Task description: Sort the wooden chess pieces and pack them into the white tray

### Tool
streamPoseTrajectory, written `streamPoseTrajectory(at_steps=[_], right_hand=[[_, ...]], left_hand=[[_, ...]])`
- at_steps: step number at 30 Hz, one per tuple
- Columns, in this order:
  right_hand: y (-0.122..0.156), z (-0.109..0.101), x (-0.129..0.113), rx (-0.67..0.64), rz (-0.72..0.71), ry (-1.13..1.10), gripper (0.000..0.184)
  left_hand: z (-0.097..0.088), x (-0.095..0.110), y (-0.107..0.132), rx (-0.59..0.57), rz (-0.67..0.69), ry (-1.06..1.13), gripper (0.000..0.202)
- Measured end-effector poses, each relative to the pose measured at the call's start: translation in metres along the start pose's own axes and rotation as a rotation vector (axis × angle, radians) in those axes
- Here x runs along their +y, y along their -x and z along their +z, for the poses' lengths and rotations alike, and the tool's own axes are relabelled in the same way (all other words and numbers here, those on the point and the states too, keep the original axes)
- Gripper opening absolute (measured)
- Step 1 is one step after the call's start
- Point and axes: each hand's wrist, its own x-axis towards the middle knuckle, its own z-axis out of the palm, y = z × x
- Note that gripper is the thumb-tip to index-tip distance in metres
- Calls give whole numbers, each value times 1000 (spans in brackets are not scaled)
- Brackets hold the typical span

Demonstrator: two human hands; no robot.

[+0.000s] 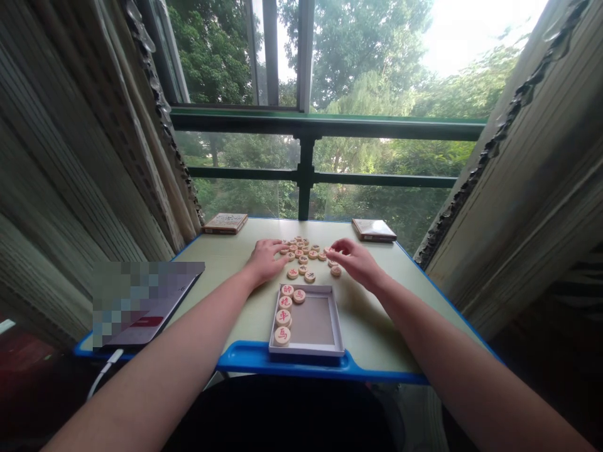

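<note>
The left hand (264, 258) is lying palm down, fingers loosely spread, at the left edge of the scattered chess pieces (304, 256). The right hand (354, 260) is curling its fingertips at their right edge (whether pinching one, I cannot tell). The pieces are sitting between both hands, just beyond the shallow box (316, 323).

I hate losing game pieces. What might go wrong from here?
The loose round wooden chess discs lie between the left hand and right hand; a careless sweep might roll some off the pale, blue-rimmed table.
The shallow grey cardboard tray, five discs along its left side, sits at the near edge; a forearm might nudge it off.
</note>
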Motion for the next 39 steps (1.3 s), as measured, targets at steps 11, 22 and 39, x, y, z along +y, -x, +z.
streamPoseTrajectory(at_steps=[11,22,39], right_hand=[[28,22,-30,-401,-316,155,21],[28,30,-24,-359,-364,323,19],[8,17,-7,-170,-306,237,23]], left_hand=[[4,0,-3,41,65,58,29],[6,-1,-5,67,57,77,24],[4,1,-5,24,42,106,23]])
